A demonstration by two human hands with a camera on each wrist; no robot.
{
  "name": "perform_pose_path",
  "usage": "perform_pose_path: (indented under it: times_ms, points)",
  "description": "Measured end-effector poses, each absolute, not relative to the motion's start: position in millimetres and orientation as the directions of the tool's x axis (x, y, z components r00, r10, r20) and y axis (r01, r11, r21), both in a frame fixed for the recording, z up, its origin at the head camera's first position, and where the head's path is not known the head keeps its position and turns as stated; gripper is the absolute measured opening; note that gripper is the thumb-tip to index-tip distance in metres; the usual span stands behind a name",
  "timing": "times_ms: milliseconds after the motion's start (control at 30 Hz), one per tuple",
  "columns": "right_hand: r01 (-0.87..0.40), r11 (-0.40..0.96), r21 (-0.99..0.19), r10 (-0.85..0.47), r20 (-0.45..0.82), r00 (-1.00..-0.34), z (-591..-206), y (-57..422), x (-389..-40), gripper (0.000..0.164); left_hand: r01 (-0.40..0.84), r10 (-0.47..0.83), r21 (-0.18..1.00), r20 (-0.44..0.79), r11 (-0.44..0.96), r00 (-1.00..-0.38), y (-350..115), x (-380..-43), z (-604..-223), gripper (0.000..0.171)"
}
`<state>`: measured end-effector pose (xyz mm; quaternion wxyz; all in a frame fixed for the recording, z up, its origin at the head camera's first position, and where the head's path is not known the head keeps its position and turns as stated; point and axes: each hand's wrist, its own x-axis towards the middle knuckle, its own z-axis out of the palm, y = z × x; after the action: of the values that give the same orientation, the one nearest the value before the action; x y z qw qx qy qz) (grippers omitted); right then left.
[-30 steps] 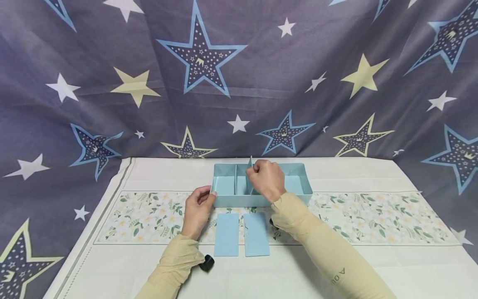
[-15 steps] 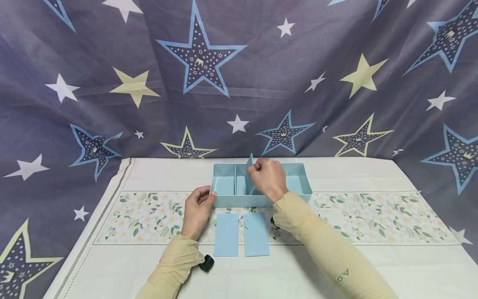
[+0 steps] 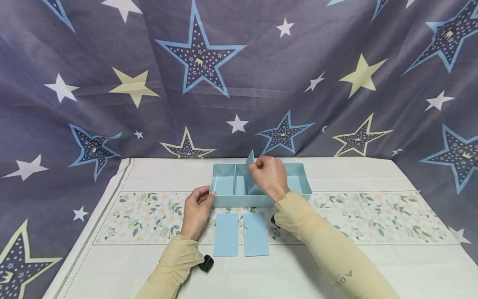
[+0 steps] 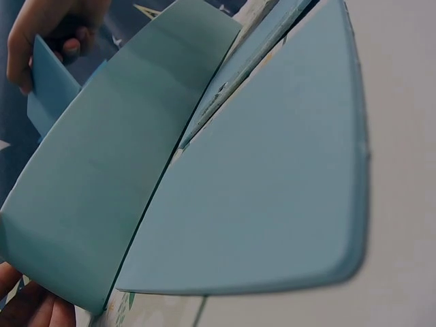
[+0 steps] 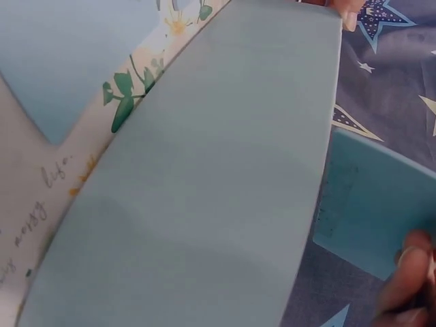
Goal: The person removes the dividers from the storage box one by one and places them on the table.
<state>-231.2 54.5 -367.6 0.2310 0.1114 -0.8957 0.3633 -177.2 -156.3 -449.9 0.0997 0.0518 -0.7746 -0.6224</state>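
Observation:
A light-blue rectangular organizer box [image 3: 239,202] lies lengthwise across the table, with one thin divider [image 3: 235,180] standing across it toward the left. My left hand [image 3: 196,211] holds the box's left end, thumb at the near corner and fingers along the outer side. My right hand [image 3: 270,176] pinches a second blue divider panel [image 3: 250,159] over the middle of the box. That panel leans a little, and its top edge pokes above the rim. In the right wrist view, fingertips grip the panel [image 5: 371,197] beyond the box wall [image 5: 211,163].
Two flat light-blue panels [image 3: 225,235] lie side by side in front of the box, the right-hand panel [image 3: 255,234] with a marked left edge. A floral runner [image 3: 373,220] crosses the white tablecloth [image 3: 298,286]. A star-patterned curtain [image 3: 239,95] hangs behind.
My right hand has risen slightly and shifted a bit right, and the divider panel has come up with it, showing more above the rim. My left hand stays on the box's end.

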Motion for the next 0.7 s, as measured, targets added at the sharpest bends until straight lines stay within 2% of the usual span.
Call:
perform_pose_path:
  times_ms: [700]
  points:
    - [-0.401, 0.551, -0.732, 0.003, 0.482, -0.876, -366.0, 70.0, -210.7, 0.022, 0.007, -0.217, 0.971, 0.061, 0.239, -0.974, -156.0, -178.2, -449.6, 0.038]
